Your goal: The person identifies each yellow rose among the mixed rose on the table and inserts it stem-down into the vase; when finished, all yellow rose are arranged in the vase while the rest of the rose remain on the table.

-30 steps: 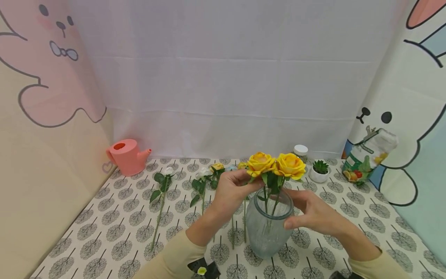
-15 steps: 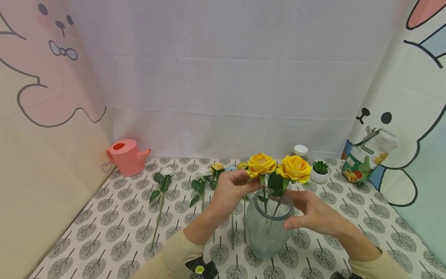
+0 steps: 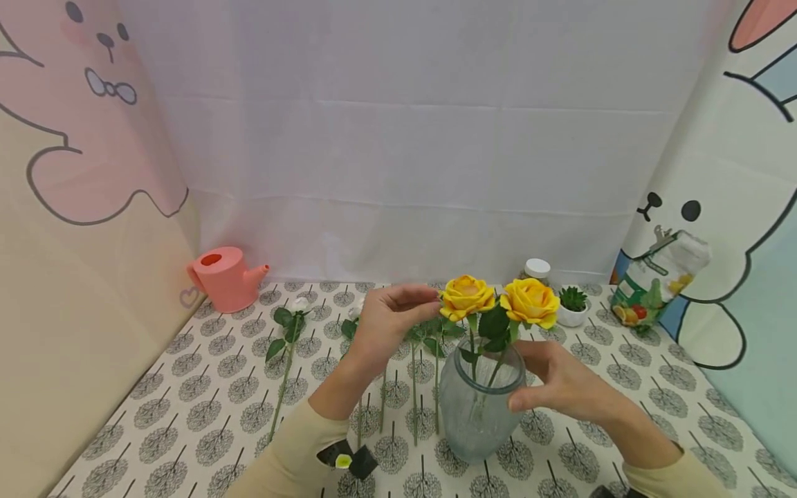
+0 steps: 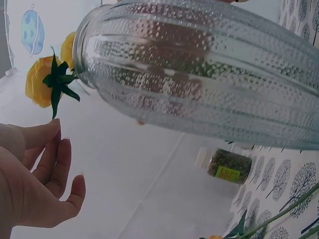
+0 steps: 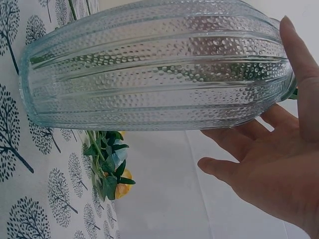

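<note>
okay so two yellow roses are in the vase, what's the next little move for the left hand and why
Probably lower the left hand to one of the stems lying on the table just below it and pick it up. That hand is open and clear of the roses, which stand in the vase, and the right hand steadies the vase near its rim.

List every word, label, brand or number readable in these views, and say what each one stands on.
No text can be read.
Snack pouch clipped at the right wall: printed label with fruit pictures, lettering too small and blurred.
Jar with a white lid: yellow and green label, print too blurred.
Glass vase, pink watering can, wall cartoons: no writing.
</note>
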The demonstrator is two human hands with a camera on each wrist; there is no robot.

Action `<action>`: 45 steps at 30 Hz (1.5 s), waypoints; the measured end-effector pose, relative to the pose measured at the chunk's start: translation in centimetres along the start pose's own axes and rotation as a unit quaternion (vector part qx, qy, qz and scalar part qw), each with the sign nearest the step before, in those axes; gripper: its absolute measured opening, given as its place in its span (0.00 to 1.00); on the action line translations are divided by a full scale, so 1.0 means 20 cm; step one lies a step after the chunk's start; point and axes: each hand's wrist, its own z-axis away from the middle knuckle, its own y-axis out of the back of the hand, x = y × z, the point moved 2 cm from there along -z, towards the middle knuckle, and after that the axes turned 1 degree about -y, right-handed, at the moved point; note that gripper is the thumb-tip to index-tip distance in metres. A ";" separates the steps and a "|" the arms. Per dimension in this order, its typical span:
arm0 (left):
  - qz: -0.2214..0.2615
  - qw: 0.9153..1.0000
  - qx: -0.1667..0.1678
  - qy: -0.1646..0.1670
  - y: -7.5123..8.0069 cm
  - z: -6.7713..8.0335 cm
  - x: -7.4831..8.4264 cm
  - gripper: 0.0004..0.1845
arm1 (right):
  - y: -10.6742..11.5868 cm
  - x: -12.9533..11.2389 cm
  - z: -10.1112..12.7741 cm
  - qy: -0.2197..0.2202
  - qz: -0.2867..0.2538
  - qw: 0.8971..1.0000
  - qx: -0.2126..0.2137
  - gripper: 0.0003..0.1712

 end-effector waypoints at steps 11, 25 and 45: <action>-0.085 0.988 0.124 -0.030 0.18 -0.09 -0.07 0.10 | 0.00 -0.01 0.00 0.014 0.002 1.000 -0.001 0.29; -0.299 0.939 0.169 0.016 0.31 -0.13 -0.32 0.05 | 0.00 -0.01 -0.01 0.006 0.001 1.000 -0.004 0.28; -0.485 0.865 0.047 0.123 0.39 -0.13 -0.54 0.13 | 0.00 -0.01 0.00 0.020 0.008 1.000 -0.006 0.28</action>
